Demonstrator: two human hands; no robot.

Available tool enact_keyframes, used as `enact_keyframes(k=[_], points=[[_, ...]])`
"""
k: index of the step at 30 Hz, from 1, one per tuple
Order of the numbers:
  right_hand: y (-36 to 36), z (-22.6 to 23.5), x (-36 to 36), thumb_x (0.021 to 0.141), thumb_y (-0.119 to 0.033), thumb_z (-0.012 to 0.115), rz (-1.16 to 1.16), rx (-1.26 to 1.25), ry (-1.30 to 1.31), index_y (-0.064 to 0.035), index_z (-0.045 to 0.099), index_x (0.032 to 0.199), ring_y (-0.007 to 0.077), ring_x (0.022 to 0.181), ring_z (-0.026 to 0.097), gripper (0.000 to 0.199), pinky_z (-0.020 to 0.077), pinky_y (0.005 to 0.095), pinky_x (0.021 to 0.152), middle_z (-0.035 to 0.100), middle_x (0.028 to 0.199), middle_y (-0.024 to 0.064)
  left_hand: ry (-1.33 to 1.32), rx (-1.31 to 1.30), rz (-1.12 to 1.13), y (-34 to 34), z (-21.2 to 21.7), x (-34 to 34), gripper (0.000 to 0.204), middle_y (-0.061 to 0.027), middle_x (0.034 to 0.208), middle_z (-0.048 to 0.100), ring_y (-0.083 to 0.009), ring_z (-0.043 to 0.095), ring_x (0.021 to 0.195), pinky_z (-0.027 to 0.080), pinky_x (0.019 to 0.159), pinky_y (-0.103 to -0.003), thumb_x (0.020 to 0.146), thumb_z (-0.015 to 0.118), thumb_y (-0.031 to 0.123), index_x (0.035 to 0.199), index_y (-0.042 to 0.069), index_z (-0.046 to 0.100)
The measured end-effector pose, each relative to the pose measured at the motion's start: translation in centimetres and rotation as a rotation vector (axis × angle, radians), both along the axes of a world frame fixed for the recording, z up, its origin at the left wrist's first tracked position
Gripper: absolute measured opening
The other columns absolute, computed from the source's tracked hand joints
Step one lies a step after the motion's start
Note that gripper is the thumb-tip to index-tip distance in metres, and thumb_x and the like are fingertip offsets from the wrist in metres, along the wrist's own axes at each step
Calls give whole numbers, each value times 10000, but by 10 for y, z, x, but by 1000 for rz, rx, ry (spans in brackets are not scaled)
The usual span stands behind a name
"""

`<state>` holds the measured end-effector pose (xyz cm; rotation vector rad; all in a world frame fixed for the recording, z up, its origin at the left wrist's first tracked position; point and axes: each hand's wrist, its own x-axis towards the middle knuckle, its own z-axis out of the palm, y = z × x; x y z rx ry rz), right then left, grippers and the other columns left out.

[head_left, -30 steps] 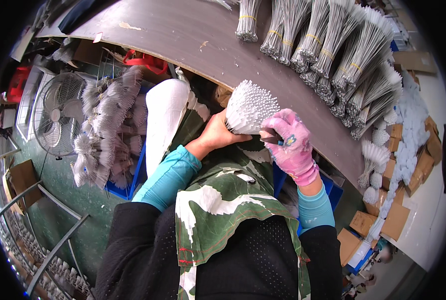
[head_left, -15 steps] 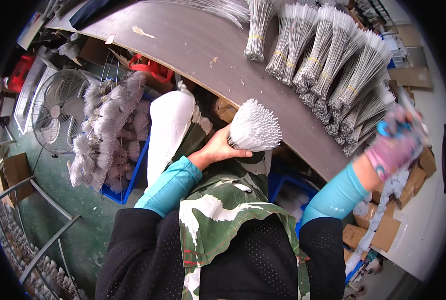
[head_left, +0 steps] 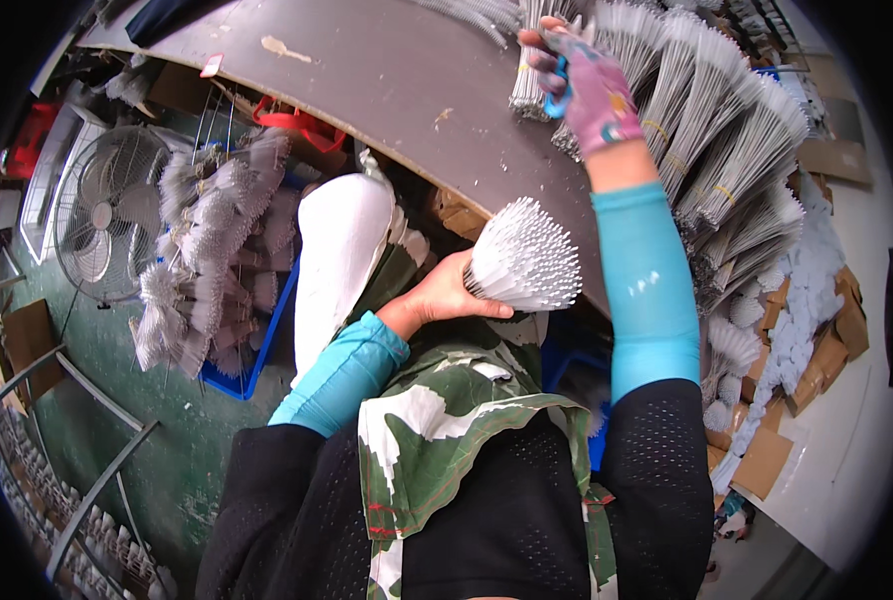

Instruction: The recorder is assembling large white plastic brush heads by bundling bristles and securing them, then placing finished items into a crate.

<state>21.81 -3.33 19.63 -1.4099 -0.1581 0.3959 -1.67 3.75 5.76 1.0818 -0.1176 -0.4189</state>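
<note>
My left hand (head_left: pixel 445 297) is bare and grips a round bundle of thin white sticks (head_left: pixel 525 256), their tips fanned toward me, just below the table's near edge. My right hand (head_left: pixel 585 88), in a pink patterned glove, is stretched out over the brown table (head_left: pixel 387 90). It holds a small blue-handled tool (head_left: pixel 559 92) and rests on a grey tied bundle of wires (head_left: pixel 529 70). Many more grey tied bundles (head_left: pixel 727 150) lie side by side along the table to the right.
A white sack (head_left: pixel 337 260) stands by my left knee. A blue crate with fluffy grey bundles (head_left: pixel 212 250) and a floor fan (head_left: pixel 102 215) sit on the green floor at left. Cardboard boxes (head_left: pixel 827 340) and white bundles are piled at right.
My right hand left the white stick bundle, swung out right and now reaches far onto the table among the grey bundles. The left hand still holds the white bundle.
</note>
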Motion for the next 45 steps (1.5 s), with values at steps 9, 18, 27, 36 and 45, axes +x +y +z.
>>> enact_keyframes(k=[9,18,27,36,45], points=[[-134,35,-149,897,-236,559,93,-225,199,-17,536,1158,52,527,456,342,342,161,443,573,751,43,18,67,0,3,2,1,664,-63,1095,614,-139,540,1016,395,940,-299,613,843,189,1162,-19,532],[-127,-59,-248,681,-91,793,-51,-76,147,-28,441,1236,160,974,555,661,490,290,797,559,1116,54,35,-51,-261,0,5,11,721,-75,1171,573,-166,485,1108,326,1005,-310,621,829,180,1229,-12,493],[-73,-67,-254,680,-88,790,-504,-12,-19,6,388,1233,167,1044,520,690,418,308,926,510,1175,81,-302,336,139,-2,15,-16,1087,-216,1338,378,-274,352,1276,290,1051,-373,639,807,262,1411,8,85],[-52,-77,-280,756,27,663,-294,-45,-64,-11,232,1342,113,901,490,728,493,267,777,456,1128,73,-24,305,295,-16,-21,-7,577,-136,1182,574,-229,548,1093,425,932,-346,719,720,149,1219,-13,483],[-110,-64,-262,848,-35,507,-10,-615,-244,5,447,1260,253,932,597,418,465,331,822,578,1098,170,-521,730,384,-22,-57,-3,334,-88,1074,642,-170,600,988,474,857,-318,784,668,90,1099,6,594]])
